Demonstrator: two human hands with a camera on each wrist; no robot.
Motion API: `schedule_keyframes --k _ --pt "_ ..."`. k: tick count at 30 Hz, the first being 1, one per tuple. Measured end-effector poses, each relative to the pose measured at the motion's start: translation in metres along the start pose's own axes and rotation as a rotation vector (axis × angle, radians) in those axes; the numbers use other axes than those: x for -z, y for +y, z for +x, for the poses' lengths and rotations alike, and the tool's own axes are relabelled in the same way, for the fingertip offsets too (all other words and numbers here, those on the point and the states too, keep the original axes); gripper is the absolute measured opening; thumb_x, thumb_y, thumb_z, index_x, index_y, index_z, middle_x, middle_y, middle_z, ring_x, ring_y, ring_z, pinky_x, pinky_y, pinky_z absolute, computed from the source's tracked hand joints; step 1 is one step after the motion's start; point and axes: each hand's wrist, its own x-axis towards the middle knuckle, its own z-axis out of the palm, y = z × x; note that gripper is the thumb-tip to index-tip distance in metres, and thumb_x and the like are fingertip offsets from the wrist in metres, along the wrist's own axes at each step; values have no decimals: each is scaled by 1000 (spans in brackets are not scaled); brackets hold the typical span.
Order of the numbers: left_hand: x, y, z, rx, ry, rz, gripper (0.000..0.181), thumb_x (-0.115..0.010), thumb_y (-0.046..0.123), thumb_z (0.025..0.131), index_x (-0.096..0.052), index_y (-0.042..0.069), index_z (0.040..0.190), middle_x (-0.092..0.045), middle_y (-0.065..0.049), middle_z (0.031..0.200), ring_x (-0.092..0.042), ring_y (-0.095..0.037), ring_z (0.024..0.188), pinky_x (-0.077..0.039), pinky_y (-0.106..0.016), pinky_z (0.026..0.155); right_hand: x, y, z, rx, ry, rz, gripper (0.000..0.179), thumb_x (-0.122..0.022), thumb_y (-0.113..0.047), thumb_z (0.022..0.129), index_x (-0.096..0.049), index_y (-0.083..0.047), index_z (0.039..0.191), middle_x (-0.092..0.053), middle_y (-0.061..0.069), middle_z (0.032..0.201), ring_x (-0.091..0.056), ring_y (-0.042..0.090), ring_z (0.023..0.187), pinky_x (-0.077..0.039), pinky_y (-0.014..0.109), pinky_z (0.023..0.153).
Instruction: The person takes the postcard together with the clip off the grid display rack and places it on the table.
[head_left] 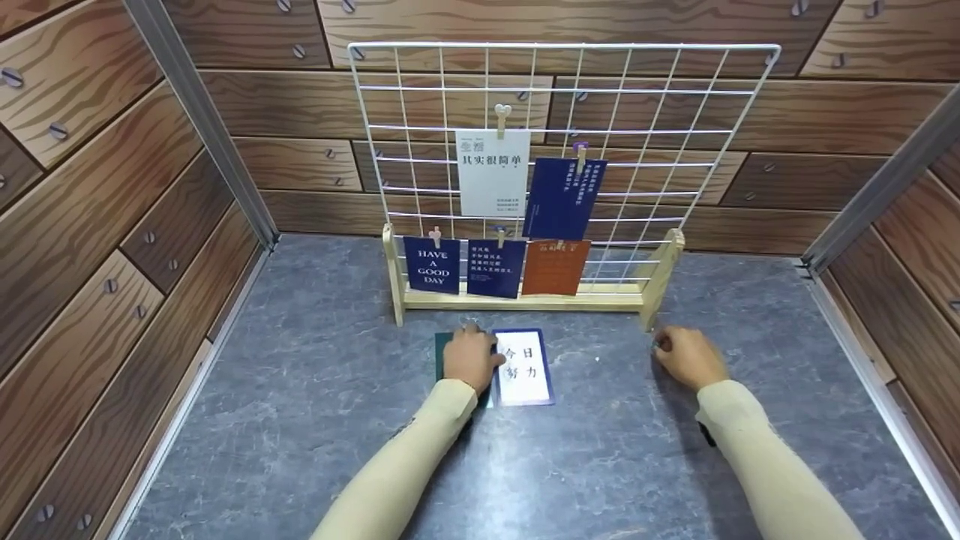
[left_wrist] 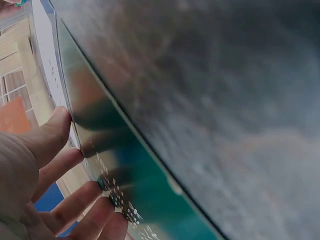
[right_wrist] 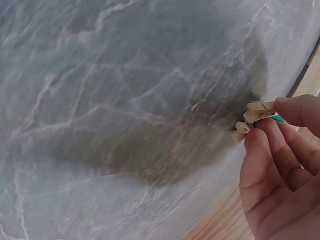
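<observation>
Five cards (head_left: 495, 268) hang clipped to the wire grid (head_left: 533, 90), while a green card (head_left: 443, 349) under the loosely spread left hand (head_left: 472, 358) and a blue-edged white card (head_left: 525, 367) beside it lie unhung before the wooden base's (head_left: 525, 302) front edge, the right hand (head_left: 688, 356) pinching at least one wooden clip (right_wrist: 257, 109).

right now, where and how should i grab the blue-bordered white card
Probably pinch the blue-bordered white card at its right edge, from the right: it lies flat, and the left hand and green card crowd its left edge.
</observation>
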Motion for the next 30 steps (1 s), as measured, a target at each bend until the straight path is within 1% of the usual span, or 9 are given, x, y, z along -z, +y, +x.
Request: schedule_keyframes --k 4,9,13,19,24,27,30 --pt "-2 2 3 3 4 24 22 -84 34 85 -83 18 101 -73 -12 105 -69 -32 94 -60 -48 71 -1 1 0 -15 5 -6 17 -70 -10 93 -71 3 105 -72 17 91 -68 34 83 -53 55 74" --pt "0 6 4 -5 9 59 17 -84 33 85 -80 17 88 -72 -13 99 -68 -33 89 -60 -48 66 -1 -1 -1 16 38 -24 13 -71 -9 92 -72 1 101 -73 17 90 -69 36 82 -53 57 72" --pt "4 7 5 -21 19 81 18 -84 32 85 -77 16 80 -72 -13 94 -68 -32 86 -60 -46 64 -2 -3 -1 31 52 -46 10 -72 -8 92 -73 0 99 -73 16 88 -69 35 81 -54 56 70" --pt "3 8 6 -15 1 107 18 -83 34 85 -78 17 83 -72 -12 94 -69 -32 86 -60 -45 64 -1 -2 0 29 73 -28 9 -71 -9 93 -73 -1 97 -74 16 89 -69 35 81 -53 57 71" --pt "3 9 5 -15 28 122 20 -84 35 84 -74 18 77 -71 -11 92 -69 -32 84 -60 -45 62 1 -3 -2 14 67 5 9 -70 -9 95 -73 -1 96 -73 15 88 -68 33 80 -52 57 73" --pt "4 9 5 -18 33 105 20 -84 34 84 -74 17 77 -71 -12 92 -69 -33 85 -60 -46 63 2 -3 -3 1 68 11 8 -71 -9 95 -74 -2 96 -73 14 88 -68 31 80 -53 56 73" --pt "5 7 4 -2 9 74 16 -83 31 85 -77 16 82 -71 -12 95 -69 -33 88 -60 -47 65 4 -6 -4 -6 72 23 9 -70 -10 95 -74 -2 95 -73 13 87 -68 30 79 -53 55 72"
